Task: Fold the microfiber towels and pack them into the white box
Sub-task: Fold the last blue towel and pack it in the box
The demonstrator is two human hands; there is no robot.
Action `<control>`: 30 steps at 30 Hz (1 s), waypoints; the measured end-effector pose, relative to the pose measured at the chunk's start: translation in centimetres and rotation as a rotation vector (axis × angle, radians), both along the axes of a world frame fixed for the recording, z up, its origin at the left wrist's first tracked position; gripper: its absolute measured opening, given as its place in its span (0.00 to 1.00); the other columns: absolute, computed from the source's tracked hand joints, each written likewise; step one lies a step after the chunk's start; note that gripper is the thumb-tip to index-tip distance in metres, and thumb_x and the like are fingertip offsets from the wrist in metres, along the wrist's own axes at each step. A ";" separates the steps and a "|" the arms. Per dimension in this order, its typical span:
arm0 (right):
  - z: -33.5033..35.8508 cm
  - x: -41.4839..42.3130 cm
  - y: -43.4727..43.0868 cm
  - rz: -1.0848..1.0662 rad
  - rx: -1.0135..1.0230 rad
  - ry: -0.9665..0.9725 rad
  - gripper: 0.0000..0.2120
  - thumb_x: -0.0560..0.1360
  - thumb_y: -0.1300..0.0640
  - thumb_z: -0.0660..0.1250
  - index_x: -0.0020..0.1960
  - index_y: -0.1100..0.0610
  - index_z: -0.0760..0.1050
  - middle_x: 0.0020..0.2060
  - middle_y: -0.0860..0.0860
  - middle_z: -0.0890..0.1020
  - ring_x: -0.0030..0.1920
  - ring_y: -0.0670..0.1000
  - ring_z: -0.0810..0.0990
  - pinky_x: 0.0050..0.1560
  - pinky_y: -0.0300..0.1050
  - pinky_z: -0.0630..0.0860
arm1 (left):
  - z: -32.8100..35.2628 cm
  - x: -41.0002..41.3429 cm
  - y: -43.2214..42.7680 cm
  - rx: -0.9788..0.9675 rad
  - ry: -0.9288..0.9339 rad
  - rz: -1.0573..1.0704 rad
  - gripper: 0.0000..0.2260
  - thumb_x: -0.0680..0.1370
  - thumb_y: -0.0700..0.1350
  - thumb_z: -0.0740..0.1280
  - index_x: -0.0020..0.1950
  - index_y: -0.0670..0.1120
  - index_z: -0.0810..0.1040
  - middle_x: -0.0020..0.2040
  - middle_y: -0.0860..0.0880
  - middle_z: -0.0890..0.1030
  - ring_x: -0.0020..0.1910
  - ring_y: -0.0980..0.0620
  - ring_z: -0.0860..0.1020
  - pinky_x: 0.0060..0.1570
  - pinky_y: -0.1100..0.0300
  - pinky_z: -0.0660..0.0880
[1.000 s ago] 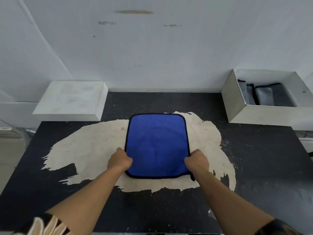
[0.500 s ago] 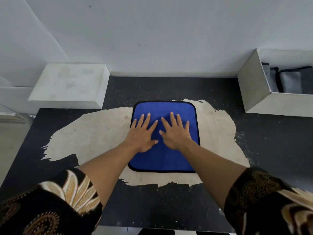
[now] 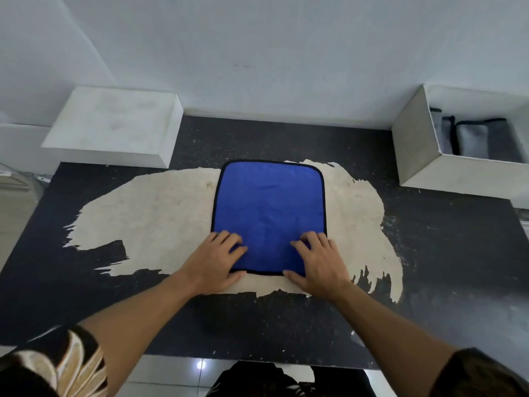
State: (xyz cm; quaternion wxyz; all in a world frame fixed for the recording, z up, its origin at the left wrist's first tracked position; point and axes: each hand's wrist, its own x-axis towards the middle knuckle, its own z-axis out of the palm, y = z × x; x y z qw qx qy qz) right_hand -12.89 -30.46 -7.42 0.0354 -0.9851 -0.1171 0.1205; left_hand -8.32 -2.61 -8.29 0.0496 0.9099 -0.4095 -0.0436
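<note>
A blue microfiber towel with black edging lies flat on the worn beige patch of the dark table. My left hand sits on its near left corner, fingers curled on top and thumb at the near edge. On the near right corner my right hand pinches in the same way. The white box stands open at the back right, well apart from the hands. Inside it, grey folded towels with black edging stand upright.
A closed white block rests at the table's back left against the wall. The beige worn patch spreads left and right of the towel. The table's near edge runs just below my forearms, with tiled floor beyond.
My hands held the near corners, then pressed flat on the towel's middle, and have now slid back and apart to the near corners. The towel stays flat in place.
</note>
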 end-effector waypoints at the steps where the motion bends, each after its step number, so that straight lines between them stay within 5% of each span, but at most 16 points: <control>1: -0.2 -0.3 0.2 -0.006 0.011 -0.031 0.31 0.73 0.33 0.60 0.67 0.52 0.72 0.60 0.52 0.72 0.58 0.55 0.72 0.59 0.51 0.72 | 0.0 -0.3 0.2 -0.001 -0.002 -0.006 0.21 0.76 0.54 0.65 0.63 0.42 0.79 0.57 0.46 0.77 0.52 0.47 0.74 0.50 0.51 0.76; 4: 0.2 -0.6 1.4 0.085 0.003 -0.019 0.25 0.75 0.41 0.62 0.67 0.53 0.71 0.61 0.52 0.71 0.58 0.55 0.71 0.60 0.52 0.71 | 0.2 -0.5 0.1 0.075 -0.017 -0.040 0.21 0.71 0.43 0.70 0.64 0.40 0.78 0.56 0.44 0.77 0.48 0.46 0.75 0.45 0.52 0.79; 9: 0.7 -1.2 3.0 0.172 -0.051 0.104 0.33 0.74 0.43 0.65 0.75 0.52 0.62 0.70 0.55 0.63 0.68 0.59 0.64 0.70 0.57 0.63 | 1.5 -1.0 -1.6 0.116 -0.042 0.064 0.20 0.61 0.34 0.76 0.52 0.41 0.80 0.47 0.44 0.78 0.40 0.46 0.75 0.30 0.56 0.76; 12: 1.2 -1.3 3.4 0.107 -0.080 0.044 0.24 0.76 0.54 0.66 0.70 0.54 0.64 0.66 0.56 0.67 0.63 0.58 0.68 0.65 0.55 0.67 | 1.9 -1.4 -2.5 0.112 -0.019 0.148 0.15 0.64 0.34 0.74 0.49 0.41 0.79 0.46 0.43 0.78 0.39 0.47 0.76 0.28 0.58 0.72; 17: 2.2 -1.4 1.5 -0.063 -0.084 0.013 0.13 0.80 0.61 0.56 0.63 0.56 0.70 0.57 0.55 0.74 0.53 0.56 0.74 0.54 0.49 0.73 | 2.1 -1.1 -1.4 0.181 -0.028 0.206 0.23 0.54 0.30 0.77 0.47 0.40 0.79 0.43 0.42 0.77 0.35 0.46 0.75 0.28 0.57 0.71; 20: 2.3 -1.9 -0.1 -0.013 -0.034 0.036 0.12 0.78 0.62 0.57 0.60 0.57 0.73 0.55 0.54 0.75 0.52 0.55 0.74 0.53 0.48 0.73 | 2.2 -1.8 -0.2 0.234 0.027 0.148 0.17 0.63 0.33 0.75 0.51 0.41 0.81 0.45 0.45 0.77 0.40 0.48 0.75 0.36 0.57 0.73; 23: 1.9 -2.7 -1.5 -0.002 0.012 0.037 0.12 0.78 0.60 0.59 0.58 0.55 0.76 0.52 0.51 0.77 0.50 0.52 0.75 0.51 0.45 0.75 | 1.6 -2.6 0.9 0.228 0.090 0.123 0.14 0.76 0.36 0.62 0.60 0.44 0.77 0.54 0.47 0.74 0.50 0.50 0.71 0.49 0.59 0.69; 30: 2.8 -3.1 -2.9 -0.079 0.035 0.105 0.07 0.75 0.59 0.60 0.49 0.54 0.76 0.43 0.50 0.80 0.41 0.51 0.76 0.39 0.42 0.70 | 2.7 -2.1 2.0 0.155 0.310 0.097 0.09 0.75 0.39 0.62 0.49 0.50 0.78 0.44 0.57 0.73 0.44 0.58 0.69 0.44 0.66 0.66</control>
